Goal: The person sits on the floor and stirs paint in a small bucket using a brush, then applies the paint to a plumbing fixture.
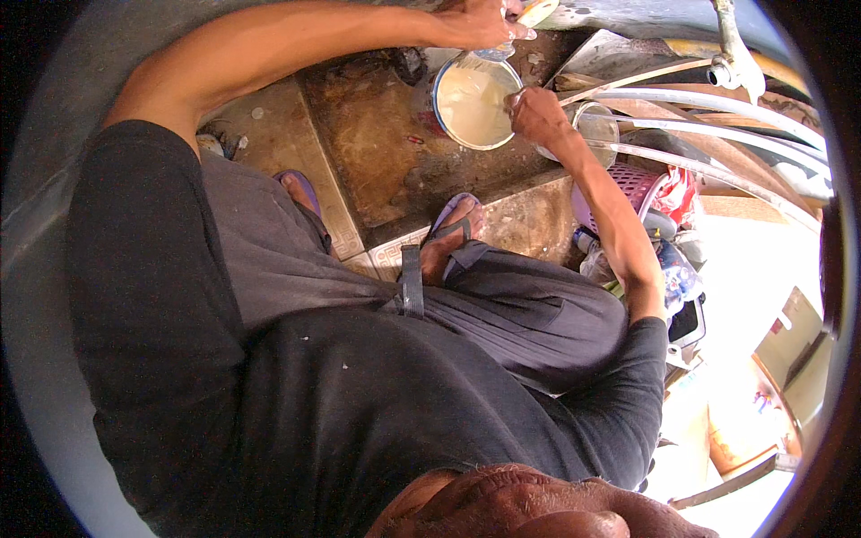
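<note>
A bucket (439, 109) of cream-coloured paint (473, 100) stands on the floor ahead of me. Beyond its far rim, my left hand (484, 24) is closed on a pale yellow, white-edged tool (538, 13) whose kind I cannot make out. White smears mark its fingers. Just below that hand, a small clear bluish container (496, 52) overlaps the bucket's rim; whether the hand holds it is unclear. My right hand (539, 117) is closed at the bucket's right rim, fingers curled down toward the paint. Whatever they grip is hidden.
Right of the bucket stands a clear round container (595, 125), with pale pipes (708, 100) and boards behind it. A metal tap (735, 61) juts in at the upper right. A pink plastic basket (628, 190) and assorted bags sit under my right forearm. My sandalled foot (457, 229) is near the bucket.
</note>
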`<state>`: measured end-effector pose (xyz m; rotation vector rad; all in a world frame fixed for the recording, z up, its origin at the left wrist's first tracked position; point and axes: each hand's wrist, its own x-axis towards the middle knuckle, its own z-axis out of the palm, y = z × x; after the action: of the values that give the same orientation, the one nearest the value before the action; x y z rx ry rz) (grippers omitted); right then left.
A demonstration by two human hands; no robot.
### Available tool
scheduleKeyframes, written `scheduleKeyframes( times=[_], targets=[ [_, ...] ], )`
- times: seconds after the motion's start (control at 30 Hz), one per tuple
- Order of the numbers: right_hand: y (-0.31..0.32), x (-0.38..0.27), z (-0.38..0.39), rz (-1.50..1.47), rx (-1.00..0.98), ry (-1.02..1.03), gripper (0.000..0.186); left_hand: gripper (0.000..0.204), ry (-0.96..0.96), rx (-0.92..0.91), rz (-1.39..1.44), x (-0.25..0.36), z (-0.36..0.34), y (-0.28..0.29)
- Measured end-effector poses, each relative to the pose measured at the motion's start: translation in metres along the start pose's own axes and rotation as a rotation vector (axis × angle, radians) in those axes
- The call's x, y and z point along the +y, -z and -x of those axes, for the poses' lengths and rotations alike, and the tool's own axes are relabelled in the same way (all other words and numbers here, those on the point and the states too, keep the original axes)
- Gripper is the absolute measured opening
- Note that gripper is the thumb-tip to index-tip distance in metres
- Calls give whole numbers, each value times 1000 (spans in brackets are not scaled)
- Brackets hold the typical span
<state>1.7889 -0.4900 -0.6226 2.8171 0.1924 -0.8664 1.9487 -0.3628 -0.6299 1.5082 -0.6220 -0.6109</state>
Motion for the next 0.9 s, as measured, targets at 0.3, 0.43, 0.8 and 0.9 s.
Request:
scheduleKeyframes(
  times=[0.3,0.43,0.8,0.9],
  targets=[
    [-11,-17,-10,-178,322,-60,14,45,-71,37,-32,-7,-2,0],
    [-8,-4,-2,16,88,-32,14,45,22,-25,-19,5,4,4],
    [-11,-13,-12,-132,338,-102,16,46,-7,-5,-61,2,1,5],
    [-8,-2,-1,-29,163,-100,16,46,17,-32,-54,7,4,7]
  ],
)
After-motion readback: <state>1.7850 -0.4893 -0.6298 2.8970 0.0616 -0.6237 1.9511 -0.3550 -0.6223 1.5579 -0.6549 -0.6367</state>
